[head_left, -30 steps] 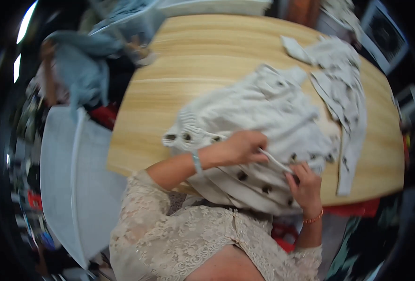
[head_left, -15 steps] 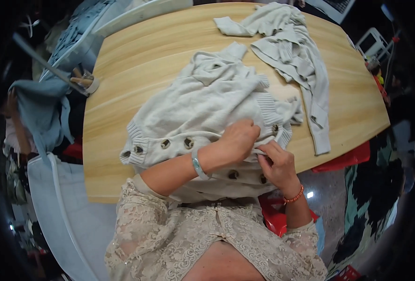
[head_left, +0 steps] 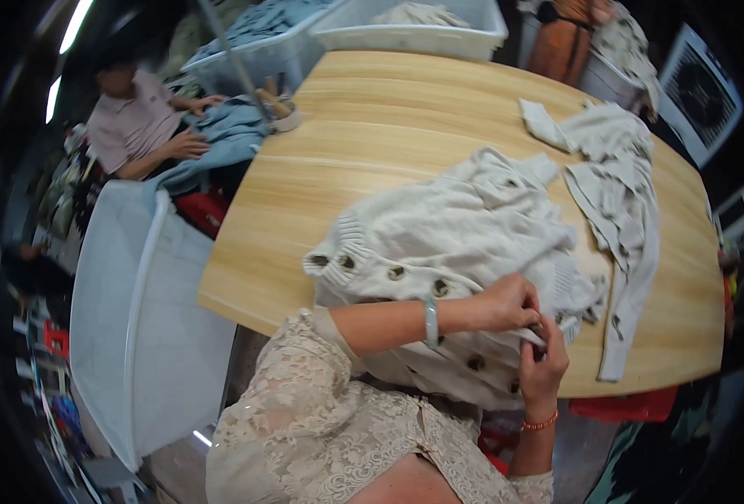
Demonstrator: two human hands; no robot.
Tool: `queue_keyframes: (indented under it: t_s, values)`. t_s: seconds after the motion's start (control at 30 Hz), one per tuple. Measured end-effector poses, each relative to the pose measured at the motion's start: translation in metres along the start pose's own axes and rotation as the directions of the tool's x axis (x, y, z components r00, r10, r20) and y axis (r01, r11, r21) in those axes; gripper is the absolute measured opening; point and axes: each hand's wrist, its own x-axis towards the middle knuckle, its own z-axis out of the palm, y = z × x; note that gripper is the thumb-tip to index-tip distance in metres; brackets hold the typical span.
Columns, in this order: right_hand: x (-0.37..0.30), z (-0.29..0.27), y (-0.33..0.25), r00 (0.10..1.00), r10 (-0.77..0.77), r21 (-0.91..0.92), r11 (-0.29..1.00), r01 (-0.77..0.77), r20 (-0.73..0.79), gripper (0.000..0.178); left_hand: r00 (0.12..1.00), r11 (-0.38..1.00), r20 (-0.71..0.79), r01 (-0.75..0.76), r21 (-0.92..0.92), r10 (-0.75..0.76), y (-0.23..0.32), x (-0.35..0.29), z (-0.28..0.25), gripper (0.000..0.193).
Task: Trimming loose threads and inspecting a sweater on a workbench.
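A cream knitted cardigan (head_left: 464, 218) with large dark mottled buttons (head_left: 441, 288) lies rumpled across the near part of the table, partly hanging over its front edge toward my lap. My left hand (head_left: 506, 302), reaching across from the left, is closed on the cardigan's front edge near a ribbed part. Just beside it, my right hand (head_left: 546, 365) pinches the same edge between thumb and fingers. The fingertips of both hands nearly meet there, and what lies between them is mostly hidden.
A second cream knitted garment (head_left: 620, 193) is spread on the right of the wooden table (head_left: 372, 109). A small cup of tools (head_left: 283, 116) stands at the left edge. White bins (head_left: 405, 38) surround the table. At left, a seated person (head_left: 141, 126) handles blue-grey knitwear (head_left: 229, 130).
The view has swung left, so the table and garments appear farther right and lower. My hands have come closer together on the cardigan edge. The seated person now shows more fully.
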Motion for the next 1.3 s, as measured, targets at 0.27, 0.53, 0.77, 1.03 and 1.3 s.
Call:
queue_keyframes:
  t_s: [0.27, 0.53, 0.77, 1.03, 1.3]
  values:
    - [0.002, -0.011, 0.007, 0.980, 0.029, 0.054, 0.998, -0.040, 0.197, 0.037, 0.944, 0.909, 0.159, -0.322, 0.263, 0.289, -0.014, -0.016, 0.006, 0.015]
    - [0.004, -0.013, 0.051, 0.951, 0.042, 0.238, 0.964, -0.120, 0.307, 0.040, 0.984, 0.956, 0.019, -0.178, 0.235, 0.179, -0.006, -0.017, 0.004, 0.015]
    - [0.003, -0.011, 0.065, 0.959, -0.026, 0.278, 0.959, -0.056, 0.284, 0.024, 0.961, 0.932, -0.006, -0.265, 0.249, 0.275, -0.017, -0.017, 0.008, 0.014]
    - [0.004, -0.047, 0.040, 0.926, 0.017, -0.097, 0.995, 0.021, 0.378, 0.008, 0.962, 0.899, 0.078, -0.274, 0.342, 0.263, 0.001, -0.026, -0.004, 0.015]
    - [-0.003, -0.079, 0.036, 0.944, 0.017, -0.304, 0.949, 0.089, 0.330, 0.014, 0.852, 0.661, 0.121, -0.477, 0.580, 0.509, -0.011, 0.011, 0.057, 0.009]
